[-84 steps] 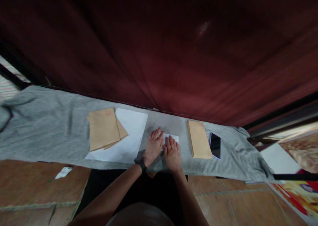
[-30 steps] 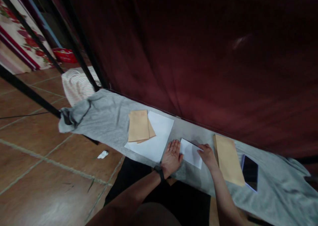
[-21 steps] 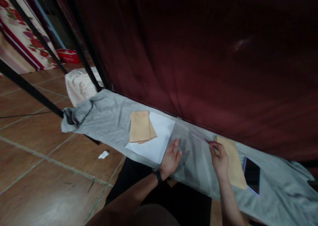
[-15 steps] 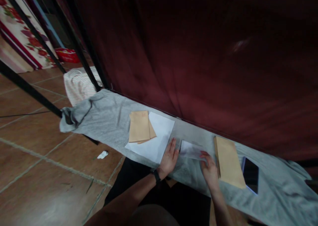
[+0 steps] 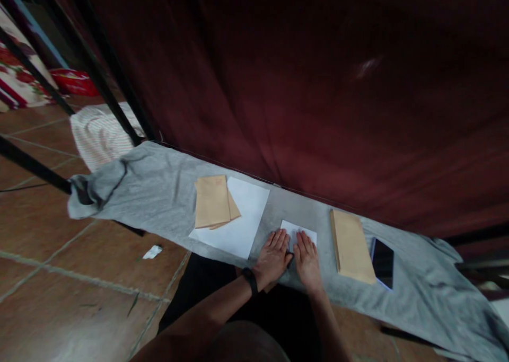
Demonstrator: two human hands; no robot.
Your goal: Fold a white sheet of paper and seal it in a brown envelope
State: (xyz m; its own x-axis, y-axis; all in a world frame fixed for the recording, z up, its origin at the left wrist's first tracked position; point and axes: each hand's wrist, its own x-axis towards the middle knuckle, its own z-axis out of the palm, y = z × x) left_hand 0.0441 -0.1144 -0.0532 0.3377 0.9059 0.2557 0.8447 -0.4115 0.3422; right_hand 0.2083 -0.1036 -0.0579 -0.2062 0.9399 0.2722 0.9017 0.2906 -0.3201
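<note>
Both of my hands lie flat on a small folded white paper on the grey cloth. My left hand rests with fingers stretched out at the paper's left side; a dark band is on that wrist. My right hand presses palm down on the paper's near part, fingers together and straight. Only the paper's far edge shows past my fingers.
Left of my hands a larger white sheet carries a few brown envelopes. To the right lie a stack of brown envelopes and a dark phone. A dark red curtain hangs behind; tiled floor lies to the left.
My right hand lifted the folded paper, turned it and laid it back down; now both hands press flat on it. The view has shifted slightly to the right.
</note>
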